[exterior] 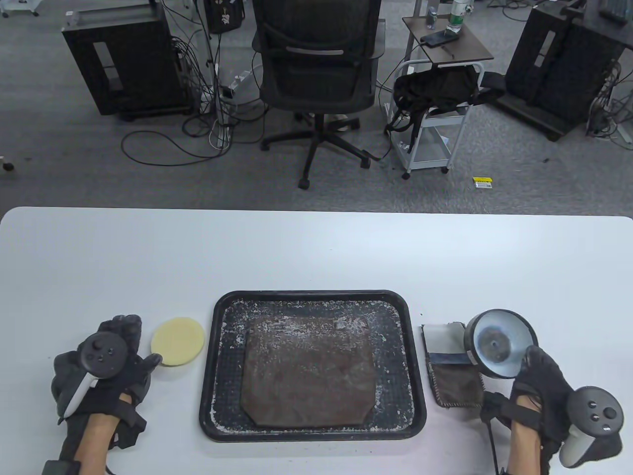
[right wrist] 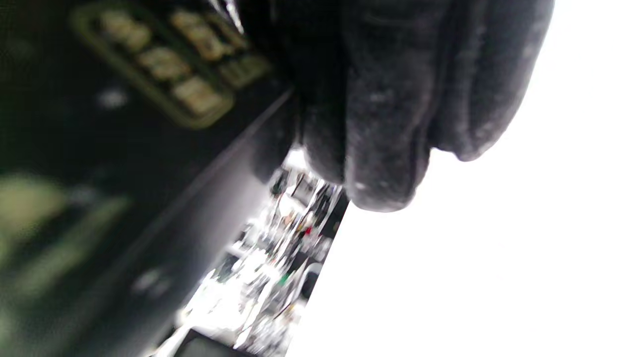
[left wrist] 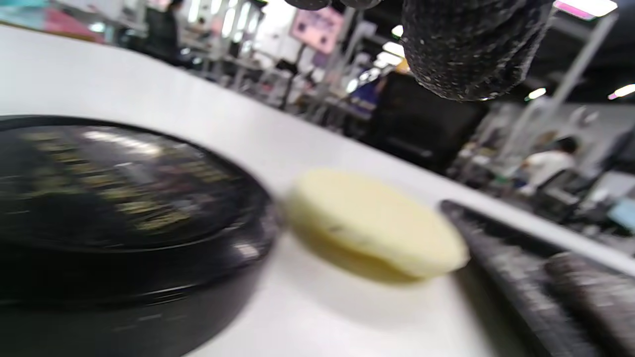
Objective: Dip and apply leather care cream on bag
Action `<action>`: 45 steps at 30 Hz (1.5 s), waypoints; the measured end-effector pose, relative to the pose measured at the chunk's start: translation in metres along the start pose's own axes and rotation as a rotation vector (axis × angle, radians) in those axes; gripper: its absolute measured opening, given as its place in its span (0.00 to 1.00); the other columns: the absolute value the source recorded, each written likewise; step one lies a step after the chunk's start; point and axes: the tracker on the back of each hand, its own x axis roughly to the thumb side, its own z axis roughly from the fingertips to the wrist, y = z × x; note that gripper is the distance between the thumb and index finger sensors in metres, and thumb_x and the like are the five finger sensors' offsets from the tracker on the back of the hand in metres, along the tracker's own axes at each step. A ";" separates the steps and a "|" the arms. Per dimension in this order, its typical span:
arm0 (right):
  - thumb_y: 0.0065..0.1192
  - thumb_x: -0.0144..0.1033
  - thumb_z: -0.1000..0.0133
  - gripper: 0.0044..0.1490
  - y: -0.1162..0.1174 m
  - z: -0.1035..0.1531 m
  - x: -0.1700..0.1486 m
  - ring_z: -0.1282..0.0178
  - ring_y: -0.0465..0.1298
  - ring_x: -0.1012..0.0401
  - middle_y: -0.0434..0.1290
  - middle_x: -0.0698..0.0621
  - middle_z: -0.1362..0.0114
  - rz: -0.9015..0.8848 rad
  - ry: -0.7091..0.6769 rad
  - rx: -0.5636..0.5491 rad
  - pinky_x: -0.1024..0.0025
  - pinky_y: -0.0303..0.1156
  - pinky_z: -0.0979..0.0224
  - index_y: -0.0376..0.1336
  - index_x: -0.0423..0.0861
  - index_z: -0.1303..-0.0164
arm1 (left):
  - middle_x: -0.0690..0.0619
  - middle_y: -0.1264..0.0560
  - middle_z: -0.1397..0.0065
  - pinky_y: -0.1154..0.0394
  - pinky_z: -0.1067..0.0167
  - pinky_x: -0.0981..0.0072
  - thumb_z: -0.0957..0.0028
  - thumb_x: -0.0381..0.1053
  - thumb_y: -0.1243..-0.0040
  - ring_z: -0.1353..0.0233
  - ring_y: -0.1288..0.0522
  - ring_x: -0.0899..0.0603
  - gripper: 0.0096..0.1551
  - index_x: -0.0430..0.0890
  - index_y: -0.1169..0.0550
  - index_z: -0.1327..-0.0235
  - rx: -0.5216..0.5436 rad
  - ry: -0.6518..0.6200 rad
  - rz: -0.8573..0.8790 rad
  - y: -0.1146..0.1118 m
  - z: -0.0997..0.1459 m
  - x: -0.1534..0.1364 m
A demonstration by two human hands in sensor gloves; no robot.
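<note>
A brown leather bag [exterior: 306, 373] lies flat in a black tray [exterior: 225, 316] at the table's middle. A round yellow sponge [exterior: 178, 341] lies left of the tray; it also shows in the left wrist view [left wrist: 372, 225]. My left hand [exterior: 116, 349] hovers over a black cream tin [left wrist: 124, 198] next to the sponge. Its fingertips [left wrist: 466, 49] hang clear of both. My right hand [exterior: 536, 376] grips the tin's round lid [exterior: 499, 346], tilted up with its silver inside facing the camera. The right wrist view shows my fingers [right wrist: 397, 109] on the lid's black lettered face [right wrist: 149, 74].
A folded cloth [exterior: 452, 366] lies right of the tray, partly under the lifted lid. An office chair [exterior: 316, 64] and a small cart [exterior: 435, 123] stand beyond the table's far edge.
</note>
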 end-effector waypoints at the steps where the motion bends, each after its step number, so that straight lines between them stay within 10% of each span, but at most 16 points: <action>1: 0.61 0.52 0.48 0.41 0.004 0.002 0.001 0.55 0.90 0.46 0.84 0.34 0.47 -0.045 -0.001 0.033 0.53 0.86 0.50 0.76 0.30 0.46 | 0.56 0.51 0.16 0.55 0.23 0.32 0.60 0.66 0.33 0.14 0.52 0.42 0.53 0.59 0.47 0.25 -0.024 0.024 -0.003 -0.002 -0.002 -0.005; 6: 0.63 0.56 0.48 0.50 0.026 0.017 0.013 0.64 0.88 0.59 0.80 0.38 0.46 -0.166 -0.024 0.153 0.57 0.84 0.51 0.61 0.31 0.28 | 0.52 0.54 0.16 0.55 0.26 0.29 0.68 0.71 0.30 0.15 0.55 0.37 0.63 0.55 0.49 0.25 -0.143 0.167 0.049 -0.019 -0.016 -0.034; 20: 0.57 0.62 0.46 0.56 0.083 0.066 0.037 0.58 0.79 0.59 0.71 0.39 0.40 -0.156 -0.094 0.403 0.53 0.76 0.42 0.51 0.35 0.20 | 0.50 0.72 0.22 0.58 0.27 0.25 0.78 0.77 0.28 0.19 0.69 0.33 0.82 0.55 0.70 0.35 -0.458 0.313 -0.010 -0.052 -0.030 -0.048; 31: 0.58 0.62 0.46 0.55 0.098 0.086 0.047 0.59 0.79 0.59 0.71 0.39 0.40 -0.048 -0.179 0.391 0.54 0.76 0.43 0.51 0.35 0.21 | 0.46 0.63 0.20 0.45 0.28 0.31 0.74 0.77 0.26 0.19 0.56 0.29 0.79 0.51 0.65 0.31 -0.242 0.336 -0.021 -0.025 -0.021 -0.036; 39: 0.56 0.63 0.46 0.55 0.113 0.103 0.054 0.59 0.78 0.60 0.71 0.39 0.40 -0.093 -0.192 0.439 0.54 0.75 0.42 0.52 0.35 0.21 | 0.44 0.61 0.20 0.42 0.29 0.31 0.74 0.79 0.28 0.20 0.54 0.28 0.79 0.50 0.63 0.30 0.042 -0.173 0.256 0.001 0.020 0.050; 45: 0.55 0.63 0.45 0.54 0.126 0.118 0.063 0.59 0.78 0.60 0.71 0.39 0.40 -0.078 -0.239 0.462 0.54 0.75 0.43 0.52 0.35 0.21 | 0.45 0.61 0.19 0.41 0.29 0.32 0.74 0.80 0.29 0.20 0.53 0.29 0.79 0.50 0.63 0.30 -0.048 -0.561 0.460 -0.030 0.054 0.137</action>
